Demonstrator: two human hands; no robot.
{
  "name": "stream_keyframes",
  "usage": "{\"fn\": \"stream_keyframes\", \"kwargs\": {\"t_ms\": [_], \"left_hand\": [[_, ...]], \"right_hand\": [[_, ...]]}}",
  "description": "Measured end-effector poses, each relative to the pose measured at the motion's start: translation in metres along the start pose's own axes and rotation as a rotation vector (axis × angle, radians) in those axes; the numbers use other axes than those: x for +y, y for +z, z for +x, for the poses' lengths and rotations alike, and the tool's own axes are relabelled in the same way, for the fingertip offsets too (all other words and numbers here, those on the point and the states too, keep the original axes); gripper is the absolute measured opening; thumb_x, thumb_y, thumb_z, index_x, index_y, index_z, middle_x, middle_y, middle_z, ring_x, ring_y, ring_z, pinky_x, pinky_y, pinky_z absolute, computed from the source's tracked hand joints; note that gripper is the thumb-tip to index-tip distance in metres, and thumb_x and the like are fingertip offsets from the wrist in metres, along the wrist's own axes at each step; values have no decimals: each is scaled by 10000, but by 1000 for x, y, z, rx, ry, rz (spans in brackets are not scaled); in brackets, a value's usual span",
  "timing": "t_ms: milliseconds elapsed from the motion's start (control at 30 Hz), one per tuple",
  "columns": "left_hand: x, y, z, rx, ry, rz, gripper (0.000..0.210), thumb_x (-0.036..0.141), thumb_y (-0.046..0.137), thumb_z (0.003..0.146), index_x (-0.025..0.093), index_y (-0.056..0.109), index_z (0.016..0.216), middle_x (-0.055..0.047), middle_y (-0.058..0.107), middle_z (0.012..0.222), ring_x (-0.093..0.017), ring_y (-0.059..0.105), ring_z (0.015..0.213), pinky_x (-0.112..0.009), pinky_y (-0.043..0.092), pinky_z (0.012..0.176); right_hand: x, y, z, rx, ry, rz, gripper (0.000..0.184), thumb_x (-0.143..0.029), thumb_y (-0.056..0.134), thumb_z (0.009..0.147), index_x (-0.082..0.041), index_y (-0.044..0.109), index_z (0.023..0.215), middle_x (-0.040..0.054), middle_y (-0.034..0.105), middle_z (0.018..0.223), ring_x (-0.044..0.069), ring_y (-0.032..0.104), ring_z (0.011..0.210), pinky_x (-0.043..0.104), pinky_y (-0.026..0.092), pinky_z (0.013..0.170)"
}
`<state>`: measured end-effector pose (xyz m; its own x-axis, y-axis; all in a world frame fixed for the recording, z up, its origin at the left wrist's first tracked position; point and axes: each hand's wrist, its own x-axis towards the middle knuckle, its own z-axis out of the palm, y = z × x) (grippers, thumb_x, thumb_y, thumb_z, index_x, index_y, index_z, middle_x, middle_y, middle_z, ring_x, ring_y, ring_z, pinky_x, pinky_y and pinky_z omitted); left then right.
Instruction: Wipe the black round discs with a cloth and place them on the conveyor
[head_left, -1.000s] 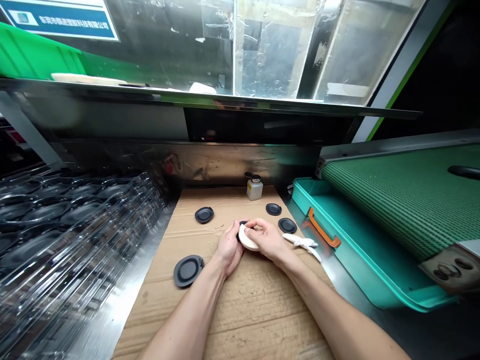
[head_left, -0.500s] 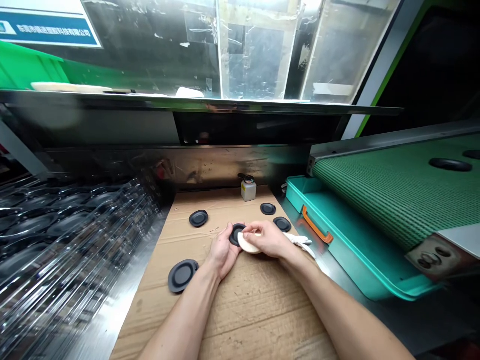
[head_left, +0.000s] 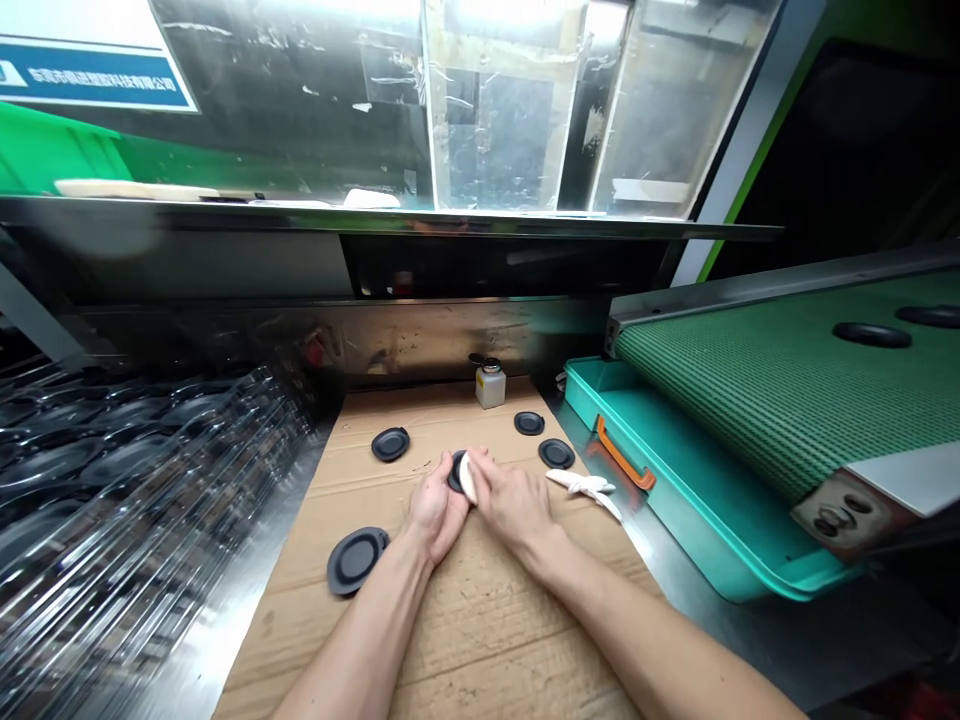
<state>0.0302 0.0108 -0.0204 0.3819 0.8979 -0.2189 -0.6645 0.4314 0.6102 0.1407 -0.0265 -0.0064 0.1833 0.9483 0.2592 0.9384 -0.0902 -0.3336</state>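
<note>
My left hand (head_left: 435,510) is closed around the edge of a round black lid (head_left: 454,472), held up over the cardboard (head_left: 487,620). Pinched in my right hand (head_left: 514,505) is a round white pad (head_left: 467,478), pressed against the lid's face and covering part of it. Left of my hands lie a black lid (head_left: 391,443) and, nearer, a larger-looking black lid (head_left: 355,561). Two more, a black lid (head_left: 529,423) and a black lid (head_left: 556,454), rest beyond my right hand. Beside that hand is a crumpled white cloth or glove (head_left: 585,484).
A small bottle (head_left: 490,384) with its cap flipped up stands at the cardboard's back. To the right, a teal bin (head_left: 720,545) with an orange handle (head_left: 624,455) sits below a green conveyor belt (head_left: 750,390) carrying black discs (head_left: 872,335). Stacked clear trays (head_left: 150,520) fill the left.
My right hand has moved left with the white pad, turning it more edge-on against the black lid. Discs on the belt have shifted slightly left in view, as has the whole scene.
</note>
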Motion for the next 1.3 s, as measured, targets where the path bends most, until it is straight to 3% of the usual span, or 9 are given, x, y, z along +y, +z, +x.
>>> {"fn": "stream_keyframes", "kwargs": {"t_ms": [100, 200, 333, 467, 533, 733, 933, 1133, 1300], "left_hand": [[0, 1, -2, -14, 8, -4, 298, 267, 431, 938, 100, 638, 1071, -161, 665, 1151, -241, 619, 1093, -407, 494, 981], [0, 3, -4, -4, -27, -5, 318, 275, 418, 939, 89, 638, 1076, -170, 666, 1145, -249, 615, 1101, -406, 488, 988], [-1, 3, -5, -66, -14, 13, 302, 255, 433, 933, 96, 636, 1091, -163, 670, 1138, -250, 615, 1103, -410, 485, 992], [-1, 2, -4, -25, -37, 19, 277, 252, 454, 924, 92, 641, 1049, -177, 669, 1132, -258, 631, 1074, -410, 510, 959], [0, 1, -3, -14, -16, 37, 266, 242, 452, 924, 82, 632, 1036, -193, 652, 1163, -269, 630, 1075, -422, 527, 929], [6, -2, -1, -27, -48, 16, 277, 268, 435, 930, 90, 588, 1076, -228, 594, 1251, -301, 621, 1097, -445, 547, 855], [8, -4, -2, -112, -83, 16, 316, 330, 453, 926, 142, 556, 1159, -205, 577, 1280, -288, 629, 1084, -428, 523, 883], [8, -4, -2, -119, -72, 26, 293, 314, 494, 908, 148, 575, 1135, -176, 628, 1193, -273, 629, 1069, -406, 533, 856], [5, 0, -2, -83, -26, 25, 245, 264, 476, 911, 132, 630, 1049, -148, 647, 1158, -251, 617, 1075, -426, 517, 920]], "right_hand": [[-4, 3, 1, 22, 102, 7, 430, -490, 302, 969, -382, 520, 1324, 99, 695, 802, 229, 643, 690, 344, 428, 685], [-10, 7, 1, 42, 32, 21, 433, -508, 316, 959, -406, 493, 1340, 101, 686, 794, 248, 639, 679, 364, 432, 667], [-11, 8, -1, 42, 132, -11, 437, -477, 280, 973, -375, 526, 1319, 109, 684, 773, 247, 641, 680, 357, 430, 655], [-1, 6, 0, 26, 13, 25, 444, -516, 325, 954, -384, 490, 1346, 93, 696, 828, 231, 641, 692, 334, 425, 664], [11, 2, 6, 61, 96, 54, 418, -497, 316, 963, -387, 527, 1307, 82, 703, 840, 238, 646, 723, 334, 424, 676], [45, -7, 20, 261, 143, 441, 422, -502, 333, 956, -250, 618, 1140, 58, 706, 929, 200, 640, 840, 273, 422, 730], [44, -4, 20, 310, 128, 640, 380, -484, 375, 941, -225, 620, 1073, 32, 702, 899, 181, 625, 804, 259, 429, 716], [36, -12, 14, 228, 68, 715, 380, -497, 460, 896, -221, 613, 1108, 21, 689, 815, 162, 611, 715, 238, 427, 645], [32, -13, 9, -33, -82, 687, 265, -424, 581, 815, -211, 688, 929, -11, 648, 697, 131, 558, 621, 218, 387, 572]]}}
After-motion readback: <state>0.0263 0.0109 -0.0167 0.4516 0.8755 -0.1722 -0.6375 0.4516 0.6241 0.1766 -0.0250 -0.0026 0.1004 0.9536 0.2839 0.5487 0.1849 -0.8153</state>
